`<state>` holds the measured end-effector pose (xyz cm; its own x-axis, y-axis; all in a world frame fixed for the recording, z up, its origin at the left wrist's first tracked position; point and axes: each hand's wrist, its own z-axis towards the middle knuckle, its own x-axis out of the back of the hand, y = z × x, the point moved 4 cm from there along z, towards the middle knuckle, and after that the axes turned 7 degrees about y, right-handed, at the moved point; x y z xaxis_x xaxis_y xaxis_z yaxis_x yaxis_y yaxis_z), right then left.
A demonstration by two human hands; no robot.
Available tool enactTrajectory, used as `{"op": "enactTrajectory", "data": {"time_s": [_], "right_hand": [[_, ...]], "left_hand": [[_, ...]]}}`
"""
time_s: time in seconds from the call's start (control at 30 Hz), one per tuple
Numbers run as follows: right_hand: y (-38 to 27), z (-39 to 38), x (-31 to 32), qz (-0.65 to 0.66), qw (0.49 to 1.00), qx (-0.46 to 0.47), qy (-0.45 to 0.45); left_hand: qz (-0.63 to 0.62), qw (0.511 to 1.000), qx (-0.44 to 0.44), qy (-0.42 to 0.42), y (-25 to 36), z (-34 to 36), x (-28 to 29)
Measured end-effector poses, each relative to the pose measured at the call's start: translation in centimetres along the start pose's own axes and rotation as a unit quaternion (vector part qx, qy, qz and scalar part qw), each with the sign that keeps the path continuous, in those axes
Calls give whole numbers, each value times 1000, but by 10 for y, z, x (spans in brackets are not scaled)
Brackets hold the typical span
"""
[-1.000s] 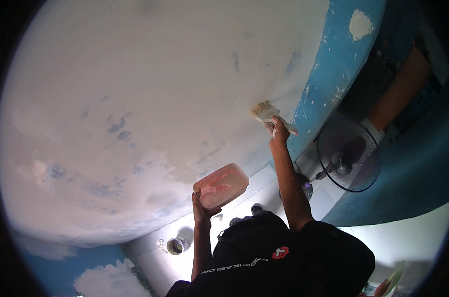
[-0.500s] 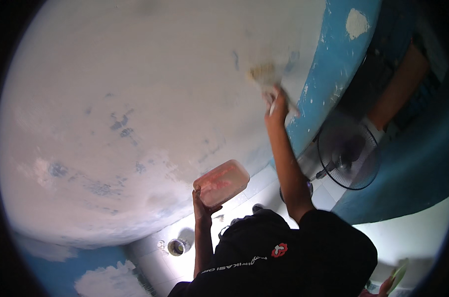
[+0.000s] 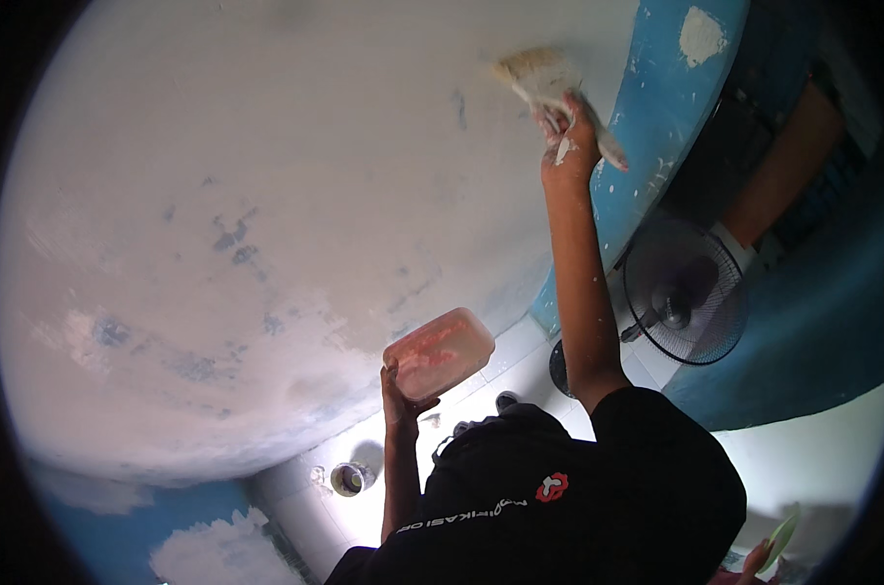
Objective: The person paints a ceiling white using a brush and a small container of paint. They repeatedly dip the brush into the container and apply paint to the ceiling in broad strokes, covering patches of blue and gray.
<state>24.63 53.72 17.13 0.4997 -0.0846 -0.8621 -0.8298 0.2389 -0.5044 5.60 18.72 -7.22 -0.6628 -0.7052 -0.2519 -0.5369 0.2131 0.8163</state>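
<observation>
High on the whitish coated wall [image 3: 295, 127], my right hand [image 3: 572, 141] is closed around the handle of a wide flat brush [image 3: 547, 76]. Its pale, splayed bristles point up and left at the wall surface; whether they touch it is hard to tell. White smears cover my right fingers and wrist. Lower down, my left hand [image 3: 401, 395] grips the near left end of a translucent reddish plastic container [image 3: 444, 353], held tilted in front of the wall. What the container holds cannot be made out clearly.
Bare blue paint [image 3: 656, 127] borders the wall on the right. A round caged fan [image 3: 684, 292] stands right of my right arm. On the tiled floor sits a small bucket [image 3: 350, 478]. Another person's hand [image 3: 754, 561] holds a light green object [image 3: 781, 536] at lower right.
My right hand and the brush have moved up and slightly right along the wall. The container in my left hand has hardly moved.
</observation>
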Motion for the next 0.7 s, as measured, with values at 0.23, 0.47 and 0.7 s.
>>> {"op": "enactTrajectory", "data": {"time_s": [0.23,0.47,0.7], "right_hand": [[121,35,211,-114,968,-162,155],[31,2,16,-92,990,-5,106],[-15,-35,10,-385,583,676,-235]], "left_hand": [[-5,1000,-24,-8,-2,5,-12],[-15,1000,7,23,1,8,3],[-3,1000,-11,9,2,3,-1]]}}
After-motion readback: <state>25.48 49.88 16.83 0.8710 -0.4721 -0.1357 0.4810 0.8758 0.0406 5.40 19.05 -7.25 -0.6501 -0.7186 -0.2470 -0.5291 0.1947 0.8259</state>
